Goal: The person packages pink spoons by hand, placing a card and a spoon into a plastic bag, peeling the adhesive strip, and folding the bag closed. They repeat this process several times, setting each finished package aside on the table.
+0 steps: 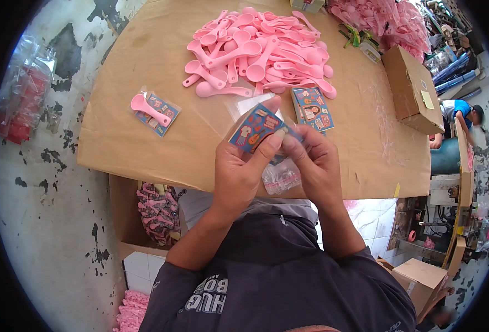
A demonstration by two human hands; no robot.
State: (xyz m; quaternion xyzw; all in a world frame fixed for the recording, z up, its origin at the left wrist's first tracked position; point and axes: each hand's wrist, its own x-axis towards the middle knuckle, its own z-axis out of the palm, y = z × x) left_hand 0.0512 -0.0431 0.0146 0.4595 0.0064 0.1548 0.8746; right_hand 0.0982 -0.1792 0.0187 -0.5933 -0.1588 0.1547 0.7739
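Observation:
My left hand (238,171) grips a small blue printed card (256,129) between thumb and fingers, held over the near part of the table. Against the card's right end, my right hand (319,163) is closed with its thumb and fingertips pinching clear plastic. Under both hands lies a clear plastic bag (281,178) with a pink strip. A stack of similar blue cards (313,109) rests just beyond my right hand. Off to the left sits a packed clear bag with a pink measuring spoon (149,109) over a blue card (158,128).
A big heap of pink spoons (261,50) covers the table's far middle. At right stand a cardboard box (410,88) and bagged pink spoons (388,19). Below the left edge, an open carton (124,213) holds packed spoons. Another person (461,113) is far right.

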